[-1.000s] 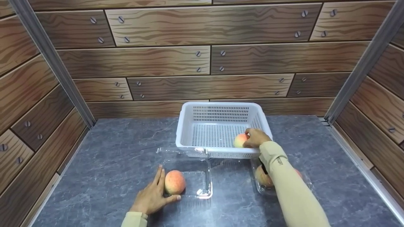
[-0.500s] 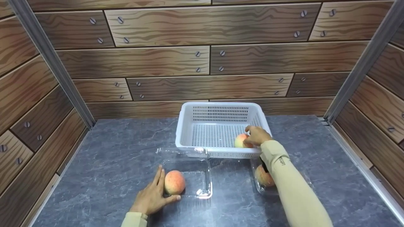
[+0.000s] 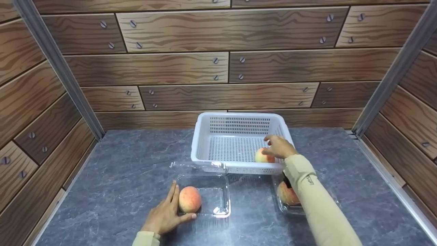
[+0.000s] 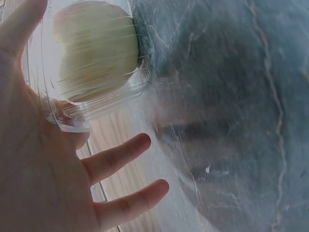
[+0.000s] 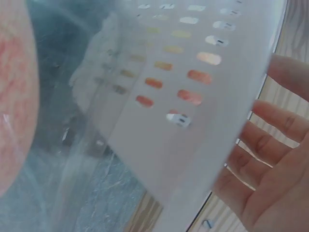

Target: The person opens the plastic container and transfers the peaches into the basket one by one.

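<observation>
My left hand (image 3: 164,211) lies along the left side of an opened clear plastic clamshell box (image 3: 222,214), fingers fairly straight and thumb at its front edge. Inside the box, close by those fingers, sits a reddish-yellow peach (image 3: 189,199). The left wrist view shows that peach (image 4: 96,53) through the clear wall, with the fingers spread. My right hand (image 3: 282,147) is over the front right corner of a white perforated basket (image 3: 201,136). A peach (image 3: 263,155) lies in it under the hand; the thumb side overlaps the fruit, and the index finger is raised above it.
A second clear box (image 3: 283,209) with a peach (image 3: 287,194) stands at the right, partly hidden under the right forearm. The basket is near the back wall (image 3: 184,97), behind the boxes. The left box's lid (image 3: 198,165) leans back near the basket's front.
The right fingers have come away from around the peach, the hand moving slightly right and opening. The peach has shifted slightly right. The left hand stays put.
</observation>
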`<state>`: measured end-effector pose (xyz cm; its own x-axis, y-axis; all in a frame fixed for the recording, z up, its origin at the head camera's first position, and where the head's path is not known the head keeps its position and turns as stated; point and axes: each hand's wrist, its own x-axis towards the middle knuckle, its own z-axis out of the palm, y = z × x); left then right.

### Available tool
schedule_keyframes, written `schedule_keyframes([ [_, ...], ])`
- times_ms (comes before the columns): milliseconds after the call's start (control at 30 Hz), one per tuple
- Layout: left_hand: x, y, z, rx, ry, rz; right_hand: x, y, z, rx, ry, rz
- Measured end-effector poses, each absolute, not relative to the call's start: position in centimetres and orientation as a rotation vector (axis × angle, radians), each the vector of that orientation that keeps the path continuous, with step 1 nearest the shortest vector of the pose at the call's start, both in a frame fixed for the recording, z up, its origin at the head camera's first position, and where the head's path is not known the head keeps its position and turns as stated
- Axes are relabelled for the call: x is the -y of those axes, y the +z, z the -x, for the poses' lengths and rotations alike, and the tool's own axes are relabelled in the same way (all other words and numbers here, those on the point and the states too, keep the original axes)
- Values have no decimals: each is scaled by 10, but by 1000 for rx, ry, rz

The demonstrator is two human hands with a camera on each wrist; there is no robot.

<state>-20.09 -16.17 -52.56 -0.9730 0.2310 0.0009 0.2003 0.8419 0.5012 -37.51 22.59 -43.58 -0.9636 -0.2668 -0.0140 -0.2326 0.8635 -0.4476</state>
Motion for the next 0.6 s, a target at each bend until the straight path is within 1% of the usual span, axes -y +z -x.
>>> schedule_keyframes([
  [300, 161, -523, 201, -2957, 806, -343, -221, -430, 370, -3008, -757, 414],
  [600, 162, -526, 200, -2947, 790, -347, -216, -436, 360, -3007, -849, 465],
])
